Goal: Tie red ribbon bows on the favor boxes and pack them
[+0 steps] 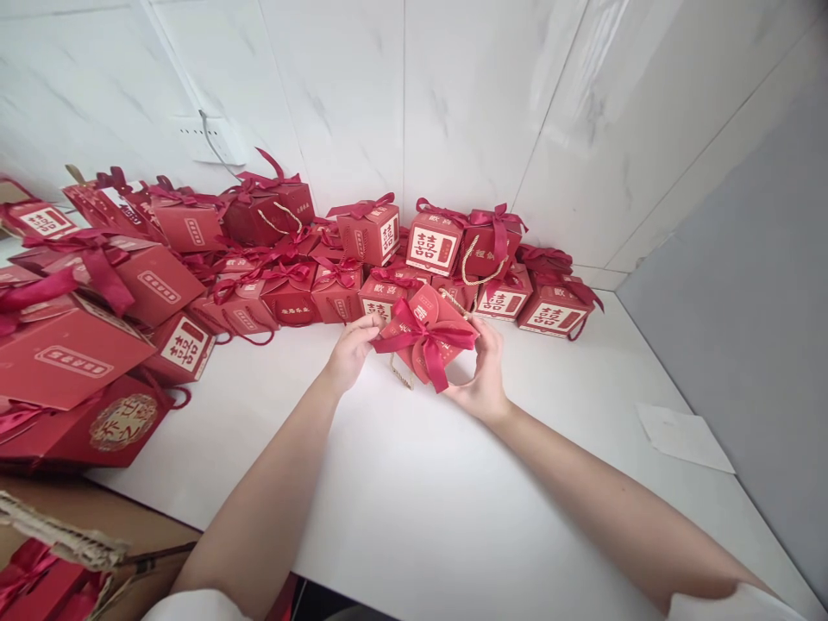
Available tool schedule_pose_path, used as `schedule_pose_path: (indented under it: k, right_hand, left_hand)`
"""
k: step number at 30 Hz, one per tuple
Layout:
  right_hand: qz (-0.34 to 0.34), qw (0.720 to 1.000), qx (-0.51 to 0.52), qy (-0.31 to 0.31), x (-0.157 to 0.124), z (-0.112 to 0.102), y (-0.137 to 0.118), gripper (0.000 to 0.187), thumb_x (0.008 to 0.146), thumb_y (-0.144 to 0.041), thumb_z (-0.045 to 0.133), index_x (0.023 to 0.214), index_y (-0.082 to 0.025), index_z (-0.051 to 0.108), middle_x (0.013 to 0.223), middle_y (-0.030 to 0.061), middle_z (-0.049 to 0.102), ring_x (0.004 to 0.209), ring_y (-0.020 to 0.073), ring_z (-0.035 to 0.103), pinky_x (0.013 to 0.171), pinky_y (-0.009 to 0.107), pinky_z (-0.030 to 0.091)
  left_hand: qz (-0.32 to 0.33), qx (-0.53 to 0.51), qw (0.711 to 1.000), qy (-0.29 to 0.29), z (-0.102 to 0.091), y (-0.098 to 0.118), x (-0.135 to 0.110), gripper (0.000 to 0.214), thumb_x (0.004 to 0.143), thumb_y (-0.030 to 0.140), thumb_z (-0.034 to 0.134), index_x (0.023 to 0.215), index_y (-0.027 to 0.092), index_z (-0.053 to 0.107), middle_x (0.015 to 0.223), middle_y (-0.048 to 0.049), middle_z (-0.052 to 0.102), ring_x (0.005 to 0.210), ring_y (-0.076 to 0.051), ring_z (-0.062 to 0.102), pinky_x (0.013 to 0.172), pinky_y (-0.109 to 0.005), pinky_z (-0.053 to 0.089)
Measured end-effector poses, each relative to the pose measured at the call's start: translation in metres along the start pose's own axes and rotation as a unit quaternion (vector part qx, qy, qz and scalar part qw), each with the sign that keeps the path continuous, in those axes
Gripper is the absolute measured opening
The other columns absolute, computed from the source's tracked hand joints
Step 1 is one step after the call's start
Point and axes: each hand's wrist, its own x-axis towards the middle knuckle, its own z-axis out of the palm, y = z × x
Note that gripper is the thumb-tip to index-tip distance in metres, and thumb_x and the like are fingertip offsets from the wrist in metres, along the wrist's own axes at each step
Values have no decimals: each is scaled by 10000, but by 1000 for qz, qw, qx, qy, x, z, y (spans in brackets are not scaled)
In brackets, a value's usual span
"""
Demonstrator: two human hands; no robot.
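A small red gift box [423, 332] with a dark red ribbon bow [432, 345] is held between both hands just above the white table [414, 483]. My left hand [349, 349] pinches the box's left side with closed fingers. My right hand [482, 371] grips its right side, fingers curled round the edge. A thin cord handle hangs below the box.
Several red gift boxes [433, 246] with bows are piled along the back wall and down the left side [71, 345]. A cardboard carton [58, 539] sits at the near left. A white sheet of paper [682, 435] lies at the right. A wall socket [207, 138] is behind.
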Motion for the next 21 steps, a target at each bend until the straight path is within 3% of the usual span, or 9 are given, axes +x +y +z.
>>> schedule_pose_path:
  k: [9, 14, 21]
  right_hand:
    - [6, 1000, 16, -15, 3, -2, -1, 1091, 699, -482, 819, 1532, -338, 130, 1566, 109, 271, 1447, 393, 287, 1199, 602, 252]
    - [37, 999, 11, -30, 2, -2, -1, 1113, 677, -548, 814, 1521, -349, 116, 1556, 120, 294, 1427, 407, 319, 1187, 578, 292]
    - [106, 993, 60, -3, 2, 2, 1, 969, 709, -567, 753, 1473, -251, 247, 1446, 154, 435, 1356, 379, 430, 1140, 611, 333]
  left_hand:
    - [14, 3, 1000, -17, 2, 6, -1, 228, 713, 367, 604, 644, 189, 479, 674, -20, 420, 654, -178, 379, 635, -319, 294]
    - [9, 12, 1000, -13, 1, 5, -1, 247, 712, 357, 627, 648, 187, 460, 677, -11, 411, 655, -168, 378, 639, -312, 293]
    - [19, 39, 999, 10, -2, -1, -2, 239, 771, 383, 650, 708, 173, 555, 661, -1, 488, 594, -134, 403, 575, -282, 293]
